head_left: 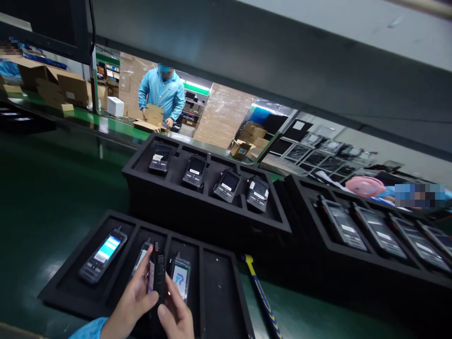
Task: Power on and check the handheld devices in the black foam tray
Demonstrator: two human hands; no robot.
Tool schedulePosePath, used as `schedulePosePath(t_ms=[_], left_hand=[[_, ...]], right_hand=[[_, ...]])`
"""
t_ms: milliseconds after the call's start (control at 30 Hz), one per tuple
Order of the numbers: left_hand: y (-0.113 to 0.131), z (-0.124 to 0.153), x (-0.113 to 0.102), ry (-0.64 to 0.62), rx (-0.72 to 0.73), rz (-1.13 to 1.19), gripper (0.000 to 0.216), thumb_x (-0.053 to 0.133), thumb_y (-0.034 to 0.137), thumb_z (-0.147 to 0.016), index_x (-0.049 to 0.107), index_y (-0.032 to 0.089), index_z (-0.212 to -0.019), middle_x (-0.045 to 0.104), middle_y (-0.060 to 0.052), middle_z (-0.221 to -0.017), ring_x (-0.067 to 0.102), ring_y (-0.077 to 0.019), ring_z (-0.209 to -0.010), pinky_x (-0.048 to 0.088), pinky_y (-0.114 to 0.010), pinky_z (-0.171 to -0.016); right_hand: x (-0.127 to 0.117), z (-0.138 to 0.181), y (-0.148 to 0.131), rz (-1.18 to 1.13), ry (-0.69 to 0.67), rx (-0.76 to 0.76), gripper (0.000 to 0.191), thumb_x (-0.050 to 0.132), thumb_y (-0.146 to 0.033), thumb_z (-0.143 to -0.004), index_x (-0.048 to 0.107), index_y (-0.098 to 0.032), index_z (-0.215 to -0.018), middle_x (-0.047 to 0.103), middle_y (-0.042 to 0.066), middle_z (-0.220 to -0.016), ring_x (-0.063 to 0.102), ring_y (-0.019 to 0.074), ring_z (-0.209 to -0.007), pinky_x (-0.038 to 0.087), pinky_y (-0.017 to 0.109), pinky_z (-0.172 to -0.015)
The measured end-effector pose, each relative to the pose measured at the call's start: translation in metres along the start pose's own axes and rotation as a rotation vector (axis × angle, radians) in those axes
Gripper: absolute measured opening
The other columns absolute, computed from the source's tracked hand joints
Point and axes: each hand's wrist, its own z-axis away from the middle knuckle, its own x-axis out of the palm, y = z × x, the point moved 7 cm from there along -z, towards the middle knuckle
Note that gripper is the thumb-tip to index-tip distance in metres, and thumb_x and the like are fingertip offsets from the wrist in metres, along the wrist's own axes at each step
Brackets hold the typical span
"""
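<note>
Between my two hands a black handheld radio (158, 278) is held upright, turned edge-on so its side faces me. My left hand (132, 299) grips it from the left, thumb on its near side. From the right, the fingers and thumb of my right hand (176, 308) close on it. Below lies a black foam tray (221, 292) with several compartments. In its left one sits a radio with a lit screen (102, 256). Another radio (143, 256) is partly hidden behind my left hand. A radio showing a blue logo (181, 275) lies just beyond my right hand.
Behind stands a raised foam tray (212, 207) with several radios. More radios lie in a foam tray (353, 254) at the right. A yellow and blue tool handle (263, 296) rests on the green bench. Across the line, a person in a blue coat (162, 94) handles a carton (154, 114).
</note>
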Motion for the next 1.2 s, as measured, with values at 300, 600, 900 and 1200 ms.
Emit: schedulePosePath(t_ms=[300, 600, 900, 1200], left_hand=[[0.003, 0.007, 0.003, 0.2, -0.064, 0.104, 0.075, 0.072, 0.042, -0.079, 0.038, 0.031, -0.145, 0.04, -0.003, -0.153, 0.03, -0.0279, -0.143, 0.029, -0.039, -0.118], [-0.001, 0.009, 0.0, 0.33, -0.21, 0.194, 0.063, 0.067, 0.049, -0.08, 0.048, 0.033, -0.138, 0.055, -0.006, -0.141, 0.055, -0.0312, -0.124, 0.054, -0.037, -0.093], [0.007, 0.01, 0.0, 0.374, -0.183, 0.01, 0.052, 0.065, 0.054, -0.079, 0.055, 0.042, -0.129, 0.063, 0.001, -0.132, 0.05, -0.0288, -0.13, 0.055, -0.026, -0.08], [0.005, 0.01, -0.002, 0.365, -0.149, 0.0, 0.055, 0.069, 0.054, -0.077, 0.058, 0.037, -0.128, 0.056, 0.002, -0.139, 0.033, -0.0296, -0.142, 0.044, -0.032, -0.107]], right_hand=[[-0.004, -0.002, 0.005, -0.042, 0.06, 0.11, 0.058, 0.078, -0.059, -0.063, 0.073, -0.024, -0.109, 0.068, 0.008, -0.121, 0.057, 0.031, -0.123, 0.04, 0.045, -0.11], [-0.028, 0.0, 0.025, -0.282, 0.194, 0.255, 0.053, 0.075, -0.055, -0.067, 0.073, -0.023, -0.109, 0.068, 0.007, -0.12, 0.053, 0.0304, -0.127, 0.033, 0.047, -0.114], [-0.03, 0.0, 0.03, -0.248, 0.101, 0.185, 0.059, 0.085, -0.046, -0.061, 0.069, -0.031, -0.116, 0.067, 0.004, -0.123, 0.057, 0.0276, -0.123, 0.041, 0.041, -0.108], [-0.028, 0.002, 0.031, -0.242, 0.075, 0.144, 0.062, 0.083, -0.052, -0.063, 0.066, -0.033, -0.12, 0.063, 0.003, -0.129, 0.052, 0.027, -0.128, 0.038, 0.041, -0.111]])
